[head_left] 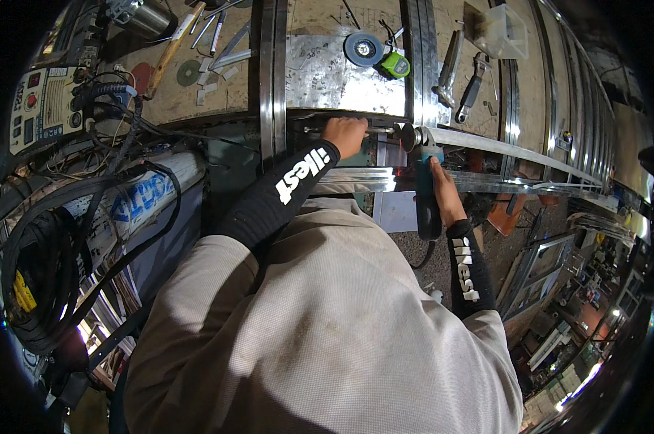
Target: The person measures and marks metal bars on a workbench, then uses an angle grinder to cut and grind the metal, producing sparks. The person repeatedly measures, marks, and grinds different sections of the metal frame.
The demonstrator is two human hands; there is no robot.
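Observation:
My right hand (pixel 446 189) is wrapped round the body of a teal and black angle grinder (pixel 427 202). The grinder's head and disc (pixel 409 137) point away from me, at the near edge of the workbench. To the left of the disc, my closed left hand (pixel 345 136) grips a thin metal rod (pixel 382 132). The rod's right end reaches close to the disc; whether they touch I cannot tell. The fingertips of my left hand are partly hidden.
On the bench lie a loose grinding disc (pixel 363 49), a green tape measure (pixel 395 65), an adjustable wrench (pixel 473 87), a hammer (pixel 176 48) and a clear plastic box (pixel 505 32). Metal bars (pixel 273 79) cross it. A welding machine (pixel 48 105) and cables stand left, beside a gas cylinder (pixel 157 192).

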